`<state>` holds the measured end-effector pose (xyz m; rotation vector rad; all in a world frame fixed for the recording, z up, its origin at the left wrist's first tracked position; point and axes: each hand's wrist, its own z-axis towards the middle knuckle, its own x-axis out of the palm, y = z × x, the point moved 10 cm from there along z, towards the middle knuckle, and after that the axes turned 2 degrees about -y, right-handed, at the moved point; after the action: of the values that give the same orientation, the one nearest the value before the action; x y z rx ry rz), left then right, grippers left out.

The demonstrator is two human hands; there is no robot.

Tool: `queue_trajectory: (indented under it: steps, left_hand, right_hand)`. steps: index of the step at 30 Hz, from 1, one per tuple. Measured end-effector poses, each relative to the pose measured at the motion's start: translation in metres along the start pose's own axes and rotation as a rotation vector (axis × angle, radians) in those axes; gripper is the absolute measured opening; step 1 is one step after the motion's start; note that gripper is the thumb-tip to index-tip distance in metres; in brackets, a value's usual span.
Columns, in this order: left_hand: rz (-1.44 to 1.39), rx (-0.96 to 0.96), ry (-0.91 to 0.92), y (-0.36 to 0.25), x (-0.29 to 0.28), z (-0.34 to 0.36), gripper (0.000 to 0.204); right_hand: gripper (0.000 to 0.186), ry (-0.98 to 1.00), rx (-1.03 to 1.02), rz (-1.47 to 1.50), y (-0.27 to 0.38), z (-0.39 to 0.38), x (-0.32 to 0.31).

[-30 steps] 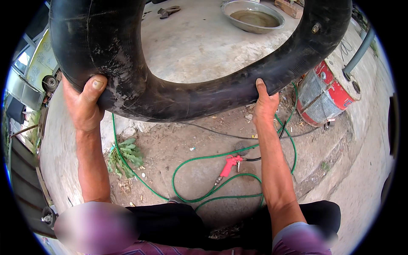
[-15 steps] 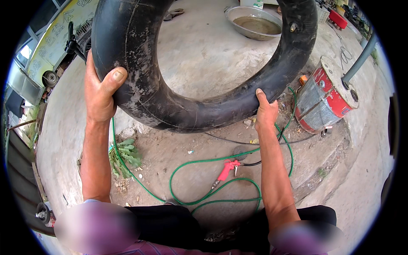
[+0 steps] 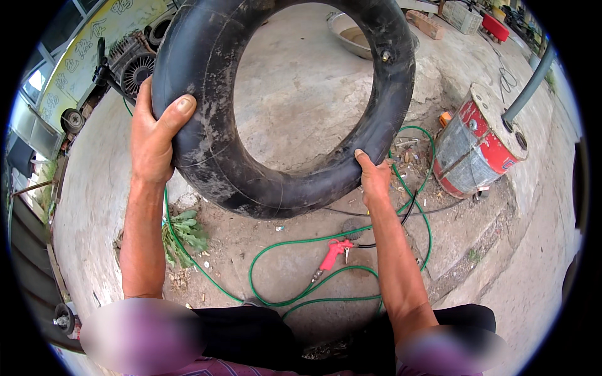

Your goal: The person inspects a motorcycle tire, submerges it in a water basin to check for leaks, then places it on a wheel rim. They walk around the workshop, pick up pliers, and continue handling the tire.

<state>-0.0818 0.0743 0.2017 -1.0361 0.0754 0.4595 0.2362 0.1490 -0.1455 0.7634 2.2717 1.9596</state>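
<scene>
A black inflated inner tube (image 3: 210,135), scuffed with pale dirt, is held up in front of me. My left hand (image 3: 157,128) grips its left side, thumb on the near face and fingers behind. Lower right, my right hand (image 3: 376,178) clasps the tube's bottom edge with the thumb on top; its fingers are mostly hidden. A metal valve stem (image 3: 385,56) sticks out on the tube's right inner side. Below, between my forearms, a pink air blow gun (image 3: 334,252) lies on the ground, joined to a green hose (image 3: 276,241) that loops around it.
To the right stands a red and grey metal drum (image 3: 470,147) with a pipe rising from its top. A wide metal basin (image 3: 351,41) sits beyond the tube, partly covered by it. A leafy plant (image 3: 185,233) grows near my left forearm. Farther off are a crate (image 3: 463,17) and a red stool (image 3: 495,28).
The tube has shifted left and lower on its right side, and shows more of its ring. My right hand moved left and slightly down with it, still gripping; the basin is now more covered.
</scene>
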Motion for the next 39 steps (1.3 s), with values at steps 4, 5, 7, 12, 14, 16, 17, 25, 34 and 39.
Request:
queue_trajectory:
  steps: [4, 5, 7, 12, 14, 16, 17, 25, 34, 39]
  left_hand:
    - [-0.006, 0.061, -0.010, 0.000, -0.002, 0.000, 0.082]
    - [-0.017, 0.082, -0.016, -0.002, -0.002, 0.000, 0.082]
    - [-0.042, 0.119, -0.031, -0.006, 0.000, 0.004, 0.084]
    - [-0.037, 0.120, -0.031, -0.007, 0.001, 0.035, 0.090]
    - [-0.091, 0.082, -0.034, 0.006, 0.001, 0.053, 0.094]
    - [-0.164, -0.039, 0.071, 0.013, 0.011, 0.066, 0.098]
    - [-0.165, -0.100, 0.110, 0.019, 0.014, 0.071, 0.099]
    - [0.053, -0.540, 0.450, 0.009, 0.044, 0.103, 0.095]
    - [-0.306, -0.486, 0.087, -0.149, 0.038, 0.209, 0.092]
    - [-0.233, -0.479, 0.135, -0.172, 0.033, 0.245, 0.097]
  right_hand:
    - [0.046, -0.018, -0.021, 0.036, 0.001, 0.004, 0.005]
    - [0.046, -0.029, -0.036, 0.048, 0.003, 0.007, 0.006]
    - [0.047, -0.016, -0.114, 0.072, 0.013, 0.028, 0.010]
    - [0.045, 0.011, -0.259, 0.092, 0.097, 0.084, 0.017]
    - [0.047, 0.006, -0.297, 0.054, 0.140, 0.097, 0.009]
    - [0.049, -0.016, -0.299, -0.076, 0.185, 0.099, -0.005]
    - [0.049, -0.041, -0.296, -0.136, 0.204, 0.102, -0.015]
    - [0.045, -0.162, -0.442, -0.467, 0.423, 0.079, -0.027]
    - [0.041, -0.134, -0.598, -0.603, 0.603, 0.093, -0.012]
    - [0.041, -0.122, -0.629, -0.634, 0.625, 0.121, 0.017]
